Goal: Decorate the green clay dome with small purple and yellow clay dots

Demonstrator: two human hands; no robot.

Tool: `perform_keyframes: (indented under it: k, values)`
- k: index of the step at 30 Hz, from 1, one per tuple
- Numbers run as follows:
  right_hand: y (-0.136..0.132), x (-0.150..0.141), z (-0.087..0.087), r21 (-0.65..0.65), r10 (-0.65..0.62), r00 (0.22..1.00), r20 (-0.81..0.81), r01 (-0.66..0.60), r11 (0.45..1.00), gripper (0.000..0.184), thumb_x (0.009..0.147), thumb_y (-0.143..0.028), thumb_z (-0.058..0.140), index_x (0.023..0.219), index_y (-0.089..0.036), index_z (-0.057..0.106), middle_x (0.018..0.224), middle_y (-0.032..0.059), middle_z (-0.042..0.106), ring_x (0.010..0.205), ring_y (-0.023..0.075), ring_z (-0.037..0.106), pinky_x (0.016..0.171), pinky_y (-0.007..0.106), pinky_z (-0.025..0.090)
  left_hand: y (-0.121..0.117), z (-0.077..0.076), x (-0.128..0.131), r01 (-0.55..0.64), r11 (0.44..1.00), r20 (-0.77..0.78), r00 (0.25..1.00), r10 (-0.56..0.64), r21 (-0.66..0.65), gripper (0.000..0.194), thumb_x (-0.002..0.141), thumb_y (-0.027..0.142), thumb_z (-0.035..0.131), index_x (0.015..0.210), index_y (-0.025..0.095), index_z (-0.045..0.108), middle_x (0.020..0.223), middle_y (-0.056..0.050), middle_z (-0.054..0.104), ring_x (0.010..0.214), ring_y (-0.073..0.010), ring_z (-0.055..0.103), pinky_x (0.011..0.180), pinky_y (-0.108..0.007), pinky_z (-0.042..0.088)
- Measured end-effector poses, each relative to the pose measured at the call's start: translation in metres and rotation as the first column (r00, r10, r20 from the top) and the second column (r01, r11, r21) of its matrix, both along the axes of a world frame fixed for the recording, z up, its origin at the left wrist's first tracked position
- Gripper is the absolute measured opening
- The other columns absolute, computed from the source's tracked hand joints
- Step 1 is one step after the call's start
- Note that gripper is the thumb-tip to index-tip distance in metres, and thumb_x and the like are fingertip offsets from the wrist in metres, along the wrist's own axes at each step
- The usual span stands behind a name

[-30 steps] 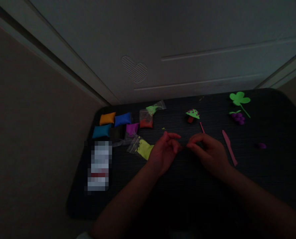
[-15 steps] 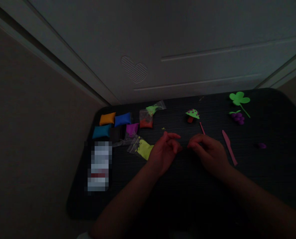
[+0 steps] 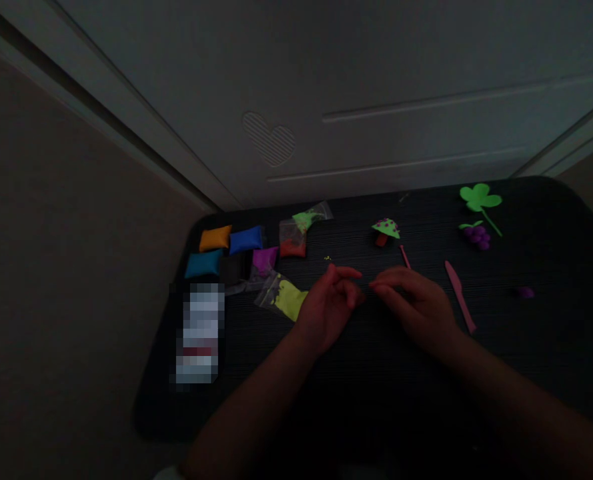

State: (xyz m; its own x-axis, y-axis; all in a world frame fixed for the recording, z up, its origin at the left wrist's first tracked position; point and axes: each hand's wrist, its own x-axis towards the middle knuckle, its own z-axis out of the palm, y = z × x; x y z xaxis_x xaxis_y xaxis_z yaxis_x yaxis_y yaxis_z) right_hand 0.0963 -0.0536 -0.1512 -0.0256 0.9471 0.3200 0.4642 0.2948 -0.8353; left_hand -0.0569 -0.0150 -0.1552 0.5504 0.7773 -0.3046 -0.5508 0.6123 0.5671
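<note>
Over the middle of the dark table, my left hand is turned partly palm up, its fingers curled; anything in them is too dark to make out. My right hand faces it across a small gap, thumb and forefinger pinched together; what lies between their tips is too small to name. Beside my left wrist is a clear zip bag of yellow clay. Tiny yellow bits lie just beyond my left fingers. A thin pink stick is partly hidden behind my right hand, and a pink plastic knife lies to its right.
A clay mushroom with a green dotted cap stands farther back. At right lie a green clay clover, purple clay grapes and a purple lump. Several clay packets, including a blue one, and a blurred-out item are at left.
My right hand has shifted slightly left and up, its fingertips nearer my left hand. My left hand and the things on the table look unchanged.
</note>
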Motion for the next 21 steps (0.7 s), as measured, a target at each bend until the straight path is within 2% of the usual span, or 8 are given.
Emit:
perform_keyframes:
  k: [2,4,6,9,14,21]
  values:
    - [0.0002,0.0006,0.0005,0.002,-0.002,1.000,0.005,0.002,1.000,0.012,0.084,-0.022,0.050,0.077,-0.021,0.060,0.076,-0.0006,0.062,0.072,0.0115,0.059,0.064,0.025,0.046,0.0003,-0.0001,0.0002,0.000,1.000,0.003,1.000,0.000,0.006,0.039,0.088,0.038,0.033,0.082,0.015,0.064,0.047,0.000,0.049,0.057,-0.0126,0.047,0.071,-0.028,0.037]
    - [0.0007,0.0002,-0.0010,0.010,-0.027,1.000,0.004,0.027,1.000,0.008,0.082,-0.022,0.054,0.076,-0.021,0.058,0.074,-0.0012,0.061,0.069,0.0110,0.058,0.062,0.024,0.045,0.0004,-0.0002,0.0002,-0.002,1.000,0.004,1.000,0.002,0.007,0.040,0.088,0.039,0.034,0.082,0.015,0.064,0.048,0.000,0.049,0.057,-0.0126,0.047,0.071,-0.029,0.037]
    - [0.0012,-0.0008,-0.0037,0.022,-0.063,0.998,0.001,0.063,0.998,0.004,0.078,-0.023,0.060,0.076,-0.021,0.057,0.074,-0.0014,0.060,0.071,0.0116,0.057,0.064,0.025,0.046,0.0001,-0.0005,0.0002,-0.003,1.000,0.002,1.000,0.003,0.005,0.040,0.088,0.039,0.034,0.081,0.015,0.065,0.048,0.000,0.049,0.058,-0.0130,0.048,0.074,-0.030,0.037]
    - [0.0010,-0.0019,-0.0066,0.041,-0.095,0.995,0.001,0.095,0.995,0.010,0.073,-0.022,0.065,0.076,-0.021,0.055,0.076,-0.0015,0.058,0.073,0.0123,0.057,0.067,0.027,0.046,-0.0007,-0.0010,0.0000,-0.004,1.000,0.000,1.000,0.004,0.003,0.039,0.088,0.039,0.035,0.081,0.015,0.065,0.048,0.000,0.049,0.060,-0.0137,0.050,0.078,-0.032,0.037]
    - [0.0001,-0.0008,-0.0038,0.066,-0.063,0.997,0.035,0.060,0.996,0.006,0.077,-0.021,0.062,0.082,-0.022,0.059,0.080,-0.0007,0.062,0.078,0.0131,0.058,0.071,0.028,0.046,-0.0013,-0.0016,-0.0004,-0.004,1.000,0.004,1.000,0.004,0.003,0.039,0.088,0.039,0.034,0.082,0.015,0.065,0.048,0.000,0.049,0.060,-0.0136,0.050,0.078,-0.032,0.037]
    - [0.0011,-0.0001,-0.0008,0.062,-0.037,0.997,0.066,0.033,0.998,0.016,0.080,-0.017,0.056,0.094,-0.024,0.062,0.088,0.0010,0.065,0.082,0.0139,0.060,0.072,0.029,0.048,0.0001,-0.0005,0.0000,-0.004,1.000,0.007,1.000,0.004,0.003,0.040,0.089,0.037,0.032,0.082,0.015,0.065,0.048,0.000,0.049,0.057,-0.0124,0.046,0.069,-0.028,0.037]
